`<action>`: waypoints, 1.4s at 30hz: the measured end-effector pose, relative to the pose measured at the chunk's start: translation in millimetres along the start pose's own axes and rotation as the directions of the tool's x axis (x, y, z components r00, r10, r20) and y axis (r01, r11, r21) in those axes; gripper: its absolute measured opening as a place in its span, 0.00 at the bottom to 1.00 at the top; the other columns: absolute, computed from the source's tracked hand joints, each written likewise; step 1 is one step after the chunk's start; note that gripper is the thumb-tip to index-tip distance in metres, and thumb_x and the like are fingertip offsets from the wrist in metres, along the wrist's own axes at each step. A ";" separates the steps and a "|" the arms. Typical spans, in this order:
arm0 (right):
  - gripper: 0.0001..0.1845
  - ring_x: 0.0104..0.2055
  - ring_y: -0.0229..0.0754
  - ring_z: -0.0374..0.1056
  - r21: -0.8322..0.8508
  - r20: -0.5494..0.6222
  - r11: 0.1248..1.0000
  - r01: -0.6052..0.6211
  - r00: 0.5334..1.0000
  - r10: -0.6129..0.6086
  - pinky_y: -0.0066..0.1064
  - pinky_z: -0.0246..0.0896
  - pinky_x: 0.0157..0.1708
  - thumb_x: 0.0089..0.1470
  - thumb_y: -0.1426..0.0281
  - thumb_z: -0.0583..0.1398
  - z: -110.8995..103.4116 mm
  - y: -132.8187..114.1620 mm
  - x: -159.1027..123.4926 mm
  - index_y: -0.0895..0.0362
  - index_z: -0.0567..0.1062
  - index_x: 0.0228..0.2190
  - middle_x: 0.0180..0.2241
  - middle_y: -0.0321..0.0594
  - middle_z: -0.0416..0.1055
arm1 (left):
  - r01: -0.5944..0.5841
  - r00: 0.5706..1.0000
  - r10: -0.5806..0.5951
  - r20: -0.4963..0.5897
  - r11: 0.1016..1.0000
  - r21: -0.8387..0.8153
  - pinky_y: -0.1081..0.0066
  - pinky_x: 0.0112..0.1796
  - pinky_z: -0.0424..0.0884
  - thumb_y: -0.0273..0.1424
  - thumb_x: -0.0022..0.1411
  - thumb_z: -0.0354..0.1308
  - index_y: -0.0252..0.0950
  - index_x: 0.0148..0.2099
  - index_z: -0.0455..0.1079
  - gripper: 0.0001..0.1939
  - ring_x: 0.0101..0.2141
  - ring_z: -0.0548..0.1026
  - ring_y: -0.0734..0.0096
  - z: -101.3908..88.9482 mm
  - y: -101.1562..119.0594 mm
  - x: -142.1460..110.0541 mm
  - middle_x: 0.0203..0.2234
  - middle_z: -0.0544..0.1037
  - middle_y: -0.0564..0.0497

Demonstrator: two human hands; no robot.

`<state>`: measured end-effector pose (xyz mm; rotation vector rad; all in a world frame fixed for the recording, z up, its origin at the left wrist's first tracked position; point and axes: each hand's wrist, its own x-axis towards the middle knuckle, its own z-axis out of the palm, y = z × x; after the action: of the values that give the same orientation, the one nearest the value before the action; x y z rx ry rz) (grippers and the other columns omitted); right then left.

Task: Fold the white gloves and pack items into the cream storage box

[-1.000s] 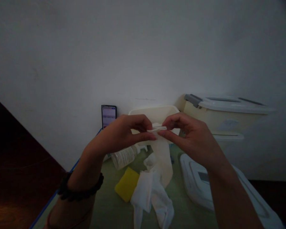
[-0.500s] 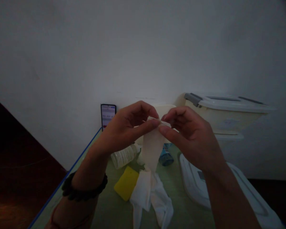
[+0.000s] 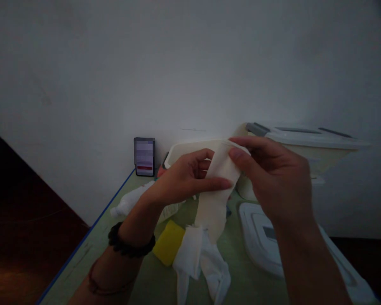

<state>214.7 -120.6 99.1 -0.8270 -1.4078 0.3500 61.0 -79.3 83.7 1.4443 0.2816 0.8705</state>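
Observation:
A flat white strip of thin, soft material [image 3: 216, 203], perhaps cloth or paper, hangs from both hands above the table. My right hand [image 3: 274, 176] pinches its top corner between thumb and fingers. My left hand [image 3: 184, 180] has the thumb across the front of the strip and the fingers behind it, lower down. Below the strip's bottom end lies a crumpled white piece [image 3: 190, 254] with two long tails, possibly cloth. Beside that is a yellow sponge [image 3: 169, 243], touching or nearly touching it.
A white bottle [image 3: 131, 201] lies left of my left wrist, with a second, clear bottle [image 3: 171, 210] partly hidden. A phone [image 3: 145, 157] leans on the wall. Behind my hands stands an off-white bin [image 3: 184, 149]. Rightward are a lidded storage box [image 3: 307, 142] and a loose lid [image 3: 257, 245].
Both hands have moved apart from their fingertip pinch at the top edge. My right hand has shifted right, and the left has slid lower on the strip, which now hangs slanted and more spread.

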 end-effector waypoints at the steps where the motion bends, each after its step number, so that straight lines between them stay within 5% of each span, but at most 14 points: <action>1: 0.06 0.26 0.33 0.71 -0.011 -0.049 1.000 0.017 0.999 -0.018 0.24 0.68 0.24 0.49 0.70 0.66 0.2 0.8 0.2 0.49 0.80 0.33 0.29 0.32 0.78 | 0.010 1.000 -0.010 -0.001 1.000 0.003 0.77 0.31 0.75 0.22 0.53 0.66 0.32 0.41 0.67 0.14 0.29 0.78 0.76 0.2 -0.4 0.6 0.30 0.79 0.53; 5: 0.05 0.27 0.35 0.71 -0.020 -0.168 0.998 0.053 0.984 -0.056 0.26 0.69 0.25 0.49 0.69 0.66 1.3 5.8 2.2 0.50 0.80 0.31 0.28 0.33 0.77 | 0.098 0.995 -0.099 0.006 0.994 0.044 0.77 0.29 0.74 0.23 0.51 0.67 0.32 0.40 0.68 0.14 0.27 0.78 0.75 -2.8 2.9 -1.8 0.27 0.80 0.54; 12: 0.08 0.27 0.31 0.69 0.205 -0.292 0.978 0.035 0.956 0.028 0.23 0.67 0.27 0.46 0.67 0.68 -4.7 18.2 12.5 0.51 0.79 0.32 0.27 0.30 0.74 | 0.184 0.982 -0.187 0.019 0.978 0.100 0.78 0.28 0.73 0.22 0.45 0.70 0.34 0.39 0.68 0.19 0.27 0.78 0.76 -7.7 8.6 -5.9 0.28 0.80 0.56; 19: 0.04 0.32 0.36 0.70 0.241 -0.309 0.970 0.038 0.950 0.040 0.28 0.68 0.29 0.48 0.70 0.66 -13.0 23.4 18.3 0.50 0.78 0.30 0.28 0.31 0.72 | 0.244 0.969 -0.232 -0.085 0.950 0.194 0.80 0.22 0.69 0.29 0.51 0.67 0.35 0.38 0.68 0.13 0.22 0.75 0.78 -17.0 11.2 -6.9 0.25 0.78 0.58; 30: 0.12 0.32 0.33 0.69 0.406 -0.410 0.914 0.017 0.897 0.166 0.26 0.69 0.32 0.47 0.78 0.63 -23.2 22.1 25.8 0.49 0.75 0.33 0.28 0.28 0.69 | 0.308 0.941 -0.338 0.029 0.886 0.345 0.80 0.25 0.65 0.33 0.61 0.58 0.33 0.39 0.71 0.08 0.26 0.71 0.79 -23.4 4.8 -6.6 0.29 0.76 0.54; 36: 0.10 0.33 0.33 0.70 0.440 -0.409 0.898 -0.029 0.883 0.229 0.26 0.70 0.32 0.48 0.78 0.62 -24.8 20.1 26.5 0.50 0.75 0.31 0.29 0.28 0.71 | 0.268 0.950 -0.310 0.023 0.854 0.445 0.77 0.27 0.64 0.37 0.64 0.53 0.32 0.39 0.69 0.13 0.26 0.67 0.79 -28.1 0.5 -5.8 0.27 0.72 0.54; 42: 0.08 0.35 0.38 0.71 0.392 -0.305 0.913 -0.112 0.921 0.244 0.28 0.70 0.27 0.48 0.75 0.64 -23.1 18.7 23.0 0.49 0.75 0.31 0.32 0.32 0.73 | 0.150 0.988 -0.092 -0.126 0.773 0.616 0.73 0.33 0.68 0.42 0.63 0.53 0.33 0.41 0.65 0.16 0.34 0.71 0.73 -23.8 -8.4 -0.2 0.33 0.73 0.50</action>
<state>245.3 -99.4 104.1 -0.6692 -0.8970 0.5626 48.2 -60.9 72.1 1.9783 0.7848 0.7657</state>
